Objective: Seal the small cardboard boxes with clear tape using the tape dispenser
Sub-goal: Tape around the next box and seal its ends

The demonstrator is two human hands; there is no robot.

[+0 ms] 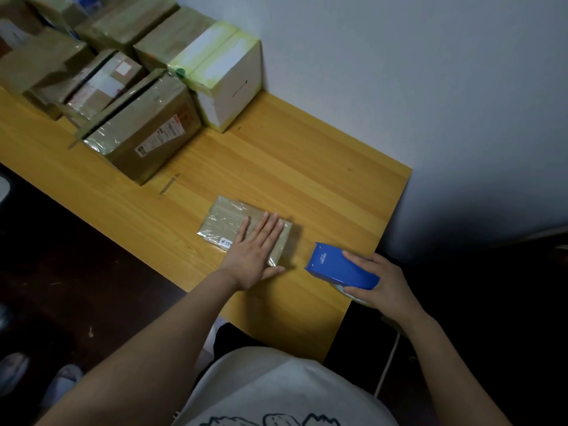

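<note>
Your left hand (257,250) lies flat, fingers straight, on the small box (227,221) while your right hand (379,287) grips the tape dispenser (339,267) just beside it on the table (307,167); taping looks underway, so next bring the dispenser onto the box.

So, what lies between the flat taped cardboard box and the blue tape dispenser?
Only a bare strip of the yellow wooden table, in the head view.

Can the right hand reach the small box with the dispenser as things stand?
Probably yes: only bare table separates the tape dispenser held by the right hand from the small box, though the left hand lies flat over its near end.
</note>
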